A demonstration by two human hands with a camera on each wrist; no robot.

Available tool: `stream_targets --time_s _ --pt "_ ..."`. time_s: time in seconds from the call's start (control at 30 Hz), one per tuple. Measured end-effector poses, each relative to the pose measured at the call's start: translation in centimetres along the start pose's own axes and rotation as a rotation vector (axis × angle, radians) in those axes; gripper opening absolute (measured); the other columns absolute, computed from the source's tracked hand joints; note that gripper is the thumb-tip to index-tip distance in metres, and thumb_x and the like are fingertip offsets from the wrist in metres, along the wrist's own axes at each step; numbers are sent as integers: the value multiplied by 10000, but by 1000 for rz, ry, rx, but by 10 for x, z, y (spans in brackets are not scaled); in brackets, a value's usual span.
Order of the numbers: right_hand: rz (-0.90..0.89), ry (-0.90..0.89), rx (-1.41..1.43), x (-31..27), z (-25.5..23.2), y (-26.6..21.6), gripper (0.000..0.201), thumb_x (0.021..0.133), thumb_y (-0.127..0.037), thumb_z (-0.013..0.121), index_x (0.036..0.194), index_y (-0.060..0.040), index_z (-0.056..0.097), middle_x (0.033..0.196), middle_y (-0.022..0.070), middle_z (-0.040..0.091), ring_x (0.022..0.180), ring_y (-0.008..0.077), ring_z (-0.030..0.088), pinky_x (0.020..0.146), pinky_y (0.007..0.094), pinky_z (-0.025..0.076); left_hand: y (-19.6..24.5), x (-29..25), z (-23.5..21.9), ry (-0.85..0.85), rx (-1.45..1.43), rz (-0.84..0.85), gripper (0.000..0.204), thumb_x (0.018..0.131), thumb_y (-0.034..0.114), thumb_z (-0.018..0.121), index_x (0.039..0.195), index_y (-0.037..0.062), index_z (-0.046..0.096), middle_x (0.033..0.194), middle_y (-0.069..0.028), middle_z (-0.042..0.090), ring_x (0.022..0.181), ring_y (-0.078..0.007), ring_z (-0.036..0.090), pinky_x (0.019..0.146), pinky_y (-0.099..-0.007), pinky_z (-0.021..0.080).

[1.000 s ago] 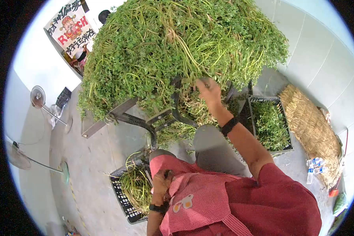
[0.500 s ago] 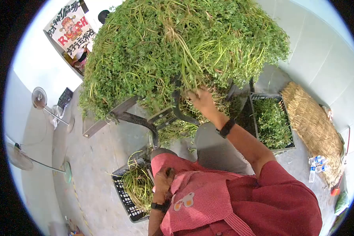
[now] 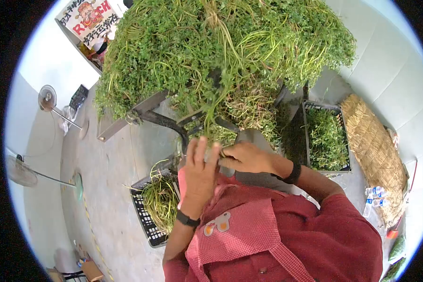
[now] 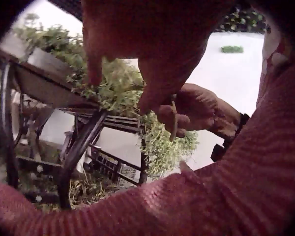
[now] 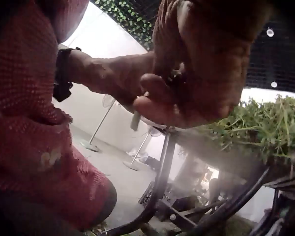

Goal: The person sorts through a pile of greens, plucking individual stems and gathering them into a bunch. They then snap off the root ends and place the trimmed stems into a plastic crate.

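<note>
In the head view, my right hand [image 3: 249,157] is drawn in over the lap, beside the left hand. Its curled fingers pinch a thin green stem [image 4: 174,118], whose end pokes out below the fingers in the right wrist view. My left hand [image 3: 201,176] is raised with fingers extended, the fingertips close to the right hand. A leafy green strand [image 3: 210,115] hangs just beyond both hands, below the large heap of leafy greens [image 3: 174,56]. From the left wrist, leaves show between the left thumb and fingers.
A black crate [image 3: 148,235] of bare stems stands on the floor at left, another crate [image 3: 328,171] with leafy greens at right. The dark metal frame [image 3: 164,120] stands under the heap. Beyond are a rolled straw mat [image 3: 373,155], water bottles [image 3: 375,197] and standing fans [image 3: 48,98].
My right hand has come back from the heap's edge toward my body, with a leafy strand trailing down near it. The left hand has risen from the lap and extended its fingers.
</note>
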State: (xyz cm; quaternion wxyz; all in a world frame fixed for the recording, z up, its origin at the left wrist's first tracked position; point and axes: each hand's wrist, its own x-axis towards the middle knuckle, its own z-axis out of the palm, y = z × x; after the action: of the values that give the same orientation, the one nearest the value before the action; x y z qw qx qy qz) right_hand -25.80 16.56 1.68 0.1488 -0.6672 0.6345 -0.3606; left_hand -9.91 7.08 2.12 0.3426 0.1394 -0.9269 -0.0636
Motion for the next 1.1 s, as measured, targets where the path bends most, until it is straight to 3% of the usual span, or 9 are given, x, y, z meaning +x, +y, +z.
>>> stream_targets --time_s 0.13,0.27,0.37,0.5,0.6,0.73,0.93,0.97,1.1 --pt "-19 -132 -16 1 -20 -18 316 827 -321 552 776 -10 573 690 206 566 651 377 569 574 432 448 -1 28 4 -92 -22 177 443 673 -6 556 1107 77 525 1224 -139 458 1114 -343 440 910 -425 412" --pt "85 33 217 -4 -53 0 264 840 -265 574 958 -32 611 802 107 612 702 200 592 616 307 466 -19 10 13 30 -449 -111 121 799 104 512 881 15 521 886 -121 603 818 -289 569 754 -343 466" --pt "95 188 280 0 -74 12 294 894 -225 537 1113 -34 583 969 51 634 795 96 592 686 241 481 2 18 -32 -22 -1021 -857 398 962 345 328 841 21 525 709 -94 590 648 -189 561 614 -287 454" --pt "109 -76 437 12 -65 -8 390 938 -292 447 1212 -25 518 1109 74 607 841 110 586 759 262 465 -14 -1 -16 110 -1633 -854 472 944 455 326 832 51 544 612 -69 546 608 -204 560 463 -242 407" --pt "252 -293 332 14 -27 -5 428 948 -305 417 1230 9 489 1122 111 597 846 129 589 782 267 461 -21 -4 -15 125 -1869 -904 495 942 468 310 869 47 560 656 -90 589 637 -214 590 492 -240 448" --pt "372 -347 1085 -6 15 18 399 955 -304 404 1145 22 535 994 81 627 780 127 581 747 259 469 -19 -17 -17 166 -1809 -1183 530 939 484 293 928 30 566 738 -121 631 711 -215 621 565 -247 495" --pt "355 -389 853 -10 5 6 231 898 -175 536 983 30 600 815 13 607 740 63 560 665 211 458 -25 -17 -6 109 -2122 -1016 485 924 397 384 1106 -33 516 945 -190 627 882 -306 615 801 -400 508" --pt "365 -369 845 -11 6 8 236 899 -175 533 991 33 595 817 10 606 737 58 557 660 209 456 -27 -19 -4 69 -2096 -949 439 914 370 416 1119 -3 524 1029 -177 607 913 -281 610 635 -313 522" --pt "389 -317 796 -16 10 20 256 895 -170 535 1029 44 575 846 11 609 761 68 564 674 221 461 -28 -22 -1 77 -2011 -1036 436 917 367 426 1139 0 506 1020 -171 607 897 -273 612 628 -301 523"
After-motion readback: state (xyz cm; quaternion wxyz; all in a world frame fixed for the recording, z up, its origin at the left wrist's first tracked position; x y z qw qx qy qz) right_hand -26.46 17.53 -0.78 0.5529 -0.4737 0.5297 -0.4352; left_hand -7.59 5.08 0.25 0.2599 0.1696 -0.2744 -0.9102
